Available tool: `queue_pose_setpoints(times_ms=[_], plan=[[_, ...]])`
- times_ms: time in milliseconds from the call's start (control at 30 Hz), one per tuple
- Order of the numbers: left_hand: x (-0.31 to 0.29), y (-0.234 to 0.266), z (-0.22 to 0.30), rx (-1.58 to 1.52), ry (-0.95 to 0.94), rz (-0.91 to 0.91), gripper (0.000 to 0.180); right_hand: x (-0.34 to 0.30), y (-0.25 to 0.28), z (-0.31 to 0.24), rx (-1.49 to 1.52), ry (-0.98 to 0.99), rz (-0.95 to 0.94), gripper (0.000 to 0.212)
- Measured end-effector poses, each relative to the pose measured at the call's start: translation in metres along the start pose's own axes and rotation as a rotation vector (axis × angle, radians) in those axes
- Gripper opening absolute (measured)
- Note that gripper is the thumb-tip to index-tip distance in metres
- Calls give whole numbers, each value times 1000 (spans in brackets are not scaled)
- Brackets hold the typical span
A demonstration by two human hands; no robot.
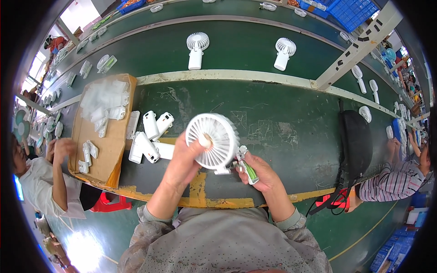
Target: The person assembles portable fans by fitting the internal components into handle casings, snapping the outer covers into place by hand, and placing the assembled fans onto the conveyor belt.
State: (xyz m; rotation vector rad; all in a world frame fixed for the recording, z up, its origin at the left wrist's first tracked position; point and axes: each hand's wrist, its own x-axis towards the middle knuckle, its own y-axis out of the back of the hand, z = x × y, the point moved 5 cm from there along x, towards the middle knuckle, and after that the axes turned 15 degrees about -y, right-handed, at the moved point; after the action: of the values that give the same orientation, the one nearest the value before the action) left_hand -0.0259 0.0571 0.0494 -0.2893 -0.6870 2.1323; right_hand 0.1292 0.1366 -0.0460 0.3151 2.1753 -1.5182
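My left hand (180,158) grips a white round fan head (221,144), thumb at the hub and the ribbed grille tilted up. At its lower right, my right hand (265,174) is closed around an uncovered white fan handle (243,155) with a green piece (251,174) inside. Head and handle are close together; my fingers partly hide where they meet. To the left of my left hand, several white handle shells (146,146) lie loosely piled on the dark green bench (300,136).
A cardboard tray (101,148) with white parts and translucent bags stands at left. Beyond a pale rail (218,75), white handheld fans (195,51) lie on a green belt (241,50). A black bag (356,141) is at right, below a slanted metal post (359,45). People sit on both sides.
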Motion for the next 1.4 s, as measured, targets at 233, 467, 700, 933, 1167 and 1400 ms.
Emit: queue_pose_setpoints(times_ms=[233, 467, 700, 933, 1167, 1400], plan=[[1, -13, -15, 269, -63, -38, 47, -1, -23, 2, -404, 119, 240, 17], [5, -4, -26, 383, -118, 33, 49, -8, -36, 5, -413, 120, 224, 19], [5, -3, -29, 395, -98, 51, 50, -5, -31, 8, -432, 154, 167, 19], [4, 1, -32, 388, -92, 67, 49, -6, -38, 8, -450, 119, 223, 23], [4, 0, -31, 378, -77, 44, 47, -5, -35, 6, -690, 322, 333, 30], [1, -16, 2, 1303, -672, -294, 55, 5, -17, -1, -417, 230, 437, 28]])
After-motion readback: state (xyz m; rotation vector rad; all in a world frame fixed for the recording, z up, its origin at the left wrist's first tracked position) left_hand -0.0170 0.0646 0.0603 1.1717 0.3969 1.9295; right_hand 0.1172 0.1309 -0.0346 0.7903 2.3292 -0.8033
